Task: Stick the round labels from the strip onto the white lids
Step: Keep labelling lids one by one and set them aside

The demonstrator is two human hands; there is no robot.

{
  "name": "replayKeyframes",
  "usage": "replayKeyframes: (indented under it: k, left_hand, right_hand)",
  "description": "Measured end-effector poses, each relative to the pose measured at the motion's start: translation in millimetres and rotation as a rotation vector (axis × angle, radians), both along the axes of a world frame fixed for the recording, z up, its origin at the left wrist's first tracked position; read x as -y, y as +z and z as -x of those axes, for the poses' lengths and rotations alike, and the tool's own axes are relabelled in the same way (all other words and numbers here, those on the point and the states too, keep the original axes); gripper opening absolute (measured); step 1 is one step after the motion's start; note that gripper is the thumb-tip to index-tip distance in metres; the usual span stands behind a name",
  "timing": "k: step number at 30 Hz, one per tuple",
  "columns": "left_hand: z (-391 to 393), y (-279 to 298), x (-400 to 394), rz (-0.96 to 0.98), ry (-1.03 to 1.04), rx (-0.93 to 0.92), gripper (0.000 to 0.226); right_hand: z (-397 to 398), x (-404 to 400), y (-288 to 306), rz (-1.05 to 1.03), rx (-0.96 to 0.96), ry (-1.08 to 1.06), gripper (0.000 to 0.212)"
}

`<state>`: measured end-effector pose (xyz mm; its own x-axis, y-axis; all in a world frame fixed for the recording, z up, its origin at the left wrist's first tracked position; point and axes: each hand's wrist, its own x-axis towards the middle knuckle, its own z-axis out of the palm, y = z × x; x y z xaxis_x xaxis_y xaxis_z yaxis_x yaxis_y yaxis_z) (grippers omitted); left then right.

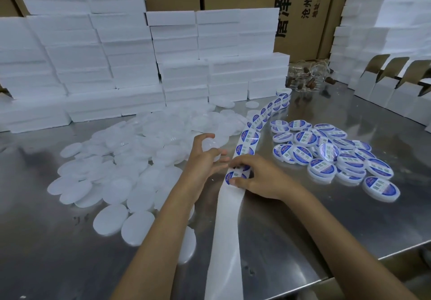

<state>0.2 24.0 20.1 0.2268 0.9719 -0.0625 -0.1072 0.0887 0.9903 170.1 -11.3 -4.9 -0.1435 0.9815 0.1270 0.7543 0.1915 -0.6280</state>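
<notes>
The left hand grips a bare white lid; the right hand pinches a round label on the strip. The strip runs from six to one o'clock across the desk, the lid just at nine o'clock of the label.

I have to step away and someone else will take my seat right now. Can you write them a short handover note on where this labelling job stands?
Left hand: grips one bare white lid, lifted off the table.
Right hand: fingers pinch the nearest round label on the strip, apparently peeling it.
Strip runs from the roll at the back to the near table edge; the near stretch is bare backing.
Done: labelled lids piled on the right.
Left: the large heap of unlabelled lids on the left.
</notes>
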Motion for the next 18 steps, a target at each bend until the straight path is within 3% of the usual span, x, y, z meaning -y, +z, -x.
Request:
replayKeyframes:
  k: [8, 18]
  left_hand:
    - [-3.4, 0.8, -5.0, -0.011, 0.05, -0.056, 0.038]
    - [-3.0, -0.2, -2.4, -0.109, 0.032, -0.011, 0.034]
  right_hand:
    - [18.8, -2.1, -5.9, -0.092, -0.148, -0.095, 0.024]
    - [25.0, 11.8, -7.0, -0.183, -0.177, -0.092, 0.029]
